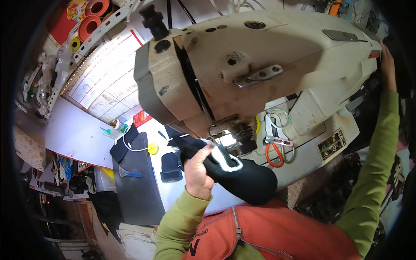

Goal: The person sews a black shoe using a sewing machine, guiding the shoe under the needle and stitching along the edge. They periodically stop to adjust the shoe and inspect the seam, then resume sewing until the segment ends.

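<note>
My left hand (197, 167) grips a black shoe upper (242, 177) with a white trim, holding it under the needle area (229, 134) of a big cream sewing machine (260, 56). My right hand (387, 65) reaches up to the far right end of the machine, fingers resting on its side where the handwheel lies hidden. Both arms wear green sleeves, with an orange vest below.
Scissors with orange handles (274, 149) and metal snips lie on the machine bed to the right of the needle. Black fabric pieces (171, 167), a dark board (136, 182) and a yellow disc lie on the white table at left. Tape rolls (89, 24) hang at upper left.
</note>
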Demonstrator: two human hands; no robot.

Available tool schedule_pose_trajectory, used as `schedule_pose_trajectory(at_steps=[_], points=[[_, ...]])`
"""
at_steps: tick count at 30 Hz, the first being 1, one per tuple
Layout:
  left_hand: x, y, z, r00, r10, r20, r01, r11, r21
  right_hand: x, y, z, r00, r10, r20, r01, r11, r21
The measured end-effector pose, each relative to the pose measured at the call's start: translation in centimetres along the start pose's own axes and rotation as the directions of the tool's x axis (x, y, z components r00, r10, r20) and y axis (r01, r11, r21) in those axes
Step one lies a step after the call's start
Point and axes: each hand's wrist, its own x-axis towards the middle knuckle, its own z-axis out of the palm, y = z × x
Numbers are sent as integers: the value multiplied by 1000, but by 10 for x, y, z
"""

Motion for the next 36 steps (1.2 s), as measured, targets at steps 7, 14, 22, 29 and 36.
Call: schedule_pose_trajectory(at_steps=[7,14,22,29,36], points=[[0,46,-37,986,163,38,-167,951,261,-52,32,10,979,-97,-180,141,958,251],[-6,56,-83,993,95,71,-117,889,444,-196,-99,49,830,-474,-295,489,872,-27],[-20,38,-78,995,-25,97,-10,939,343,-393,-30,135,541,-319,778,669,723,-169],[-29,31,-73,998,3,57,-21,949,315,-399,-7,146,507,-323,799,671,730,-131],[-43,38,-62,998,-61,22,54,969,241,-429,-104,124,479,-154,864,-318,887,334]])
